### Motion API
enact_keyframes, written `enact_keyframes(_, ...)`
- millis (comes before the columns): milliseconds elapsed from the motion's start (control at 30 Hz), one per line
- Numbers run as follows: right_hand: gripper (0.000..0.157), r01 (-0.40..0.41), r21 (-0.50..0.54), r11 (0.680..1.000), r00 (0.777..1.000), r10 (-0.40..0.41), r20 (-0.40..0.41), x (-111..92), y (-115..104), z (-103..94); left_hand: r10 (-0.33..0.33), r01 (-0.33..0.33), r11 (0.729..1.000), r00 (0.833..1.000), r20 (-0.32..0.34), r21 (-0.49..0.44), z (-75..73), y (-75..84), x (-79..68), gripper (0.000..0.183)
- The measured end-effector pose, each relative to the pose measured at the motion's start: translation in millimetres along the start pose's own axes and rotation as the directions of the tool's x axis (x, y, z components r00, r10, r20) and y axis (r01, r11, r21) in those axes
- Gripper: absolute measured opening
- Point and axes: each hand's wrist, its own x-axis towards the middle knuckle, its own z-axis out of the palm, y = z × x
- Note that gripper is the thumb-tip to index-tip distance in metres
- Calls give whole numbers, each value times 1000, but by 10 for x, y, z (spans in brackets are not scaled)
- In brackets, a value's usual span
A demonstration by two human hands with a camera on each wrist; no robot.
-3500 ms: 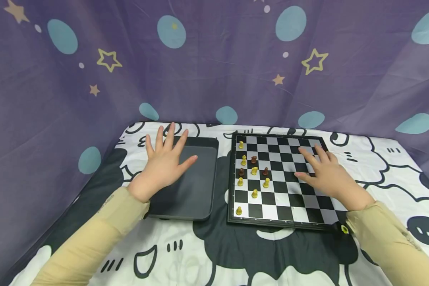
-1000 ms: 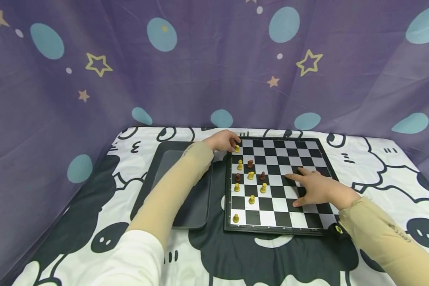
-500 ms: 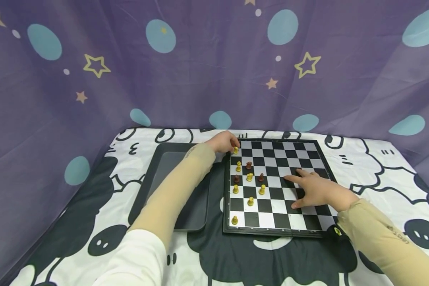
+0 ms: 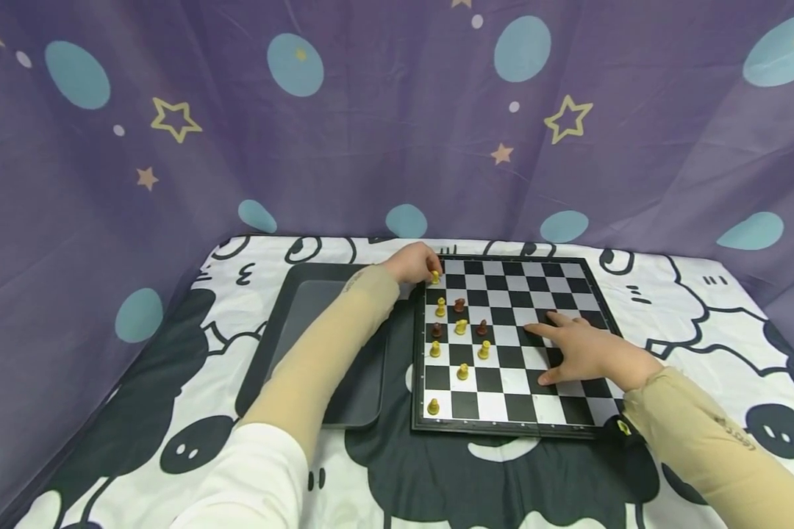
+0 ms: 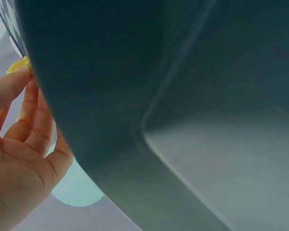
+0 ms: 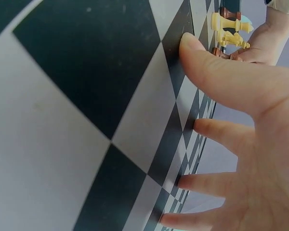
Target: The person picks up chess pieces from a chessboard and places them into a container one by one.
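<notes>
At the far left corner of the chessboard (image 4: 516,381), my left hand (image 4: 410,262) pinches a small yellow chess piece (image 4: 435,278) that stands on the corner square. In the left wrist view, thumb and fingers close around the yellow piece (image 5: 20,66), most of which is hidden. My right hand (image 4: 585,351) rests on the right half of the board with fingers spread; the right wrist view shows its fingertips (image 6: 190,42) touching the squares. Several other yellow chess pieces (image 4: 484,350) and a few dark brown ones (image 4: 459,305) stand on the board's left columns.
A dark grey tray (image 4: 370,411) lies left of the board, partly under my left forearm. Beneath everything is a black-and-white cartoon cloth (image 4: 701,308). A purple patterned curtain (image 4: 397,147) hangs close behind and on the left side.
My left hand has moved from above the tray to the board's far left corner and pinches the yellow piece. My right hand has lowered onto the board. Little differs over the last half second.
</notes>
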Motion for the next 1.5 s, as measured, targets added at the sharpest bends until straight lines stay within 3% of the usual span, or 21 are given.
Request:
enact_keyframes(433, 91, -21, 2, 1000, 1000, 21, 6, -5, 1, 4, 17, -17, 999, 1000, -5, 30, -7, -41, -19, 18)
enact_keyframes(767, 90, -25, 1, 1000, 1000, 25, 6, -3, 14, 13, 24, -24, 1000, 1000, -12, -14, -67, -7, -78, 17)
enact_keyframes(933, 91, -19, 6, 1000, 1000, 19, 9, -5, 18, 10, 45, -45, 999, 999, -6, -14, -112, -9, -124, 17)
enact_keyframes(1167, 91, -7, 3, 1000, 1000, 7, 6, -7, 11, 8, 84, -85, 993, 996, -8, -82, -214, 6, -241, 16)
enact_keyframes(1500, 89, -1, 10, 1000, 1000, 1, 3, -16, -8, -2, 121, -123, 989, 992, -26, -87, -302, 7, -381, 15)
